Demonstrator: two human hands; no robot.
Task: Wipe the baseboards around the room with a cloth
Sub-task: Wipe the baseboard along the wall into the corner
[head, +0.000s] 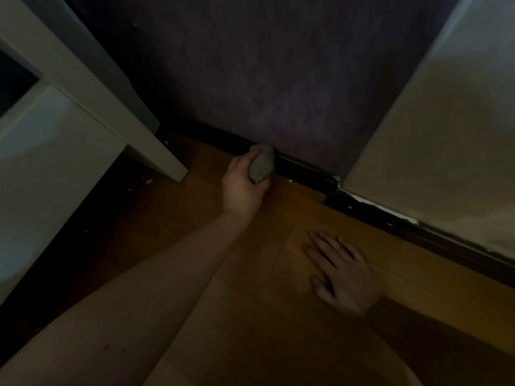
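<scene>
A dark baseboard [301,170] runs along the foot of a purple wall, from the white furniture leg at left to a corner at right. My left hand [242,188] grips a bunched grey cloth [262,166] and holds it against the baseboard. My right hand [341,270] rests flat on the wooden floor with its fingers spread, a little short of the baseboard section under the pale wall [401,222].
A white furniture leg [164,160] stands on the floor left of the cloth, with a white panel [41,168] beyond it. Pale wall [446,151] juts out on the right; chipped white paint shows at its corner [338,181]. Small white crumbs [149,181] lie by the leg.
</scene>
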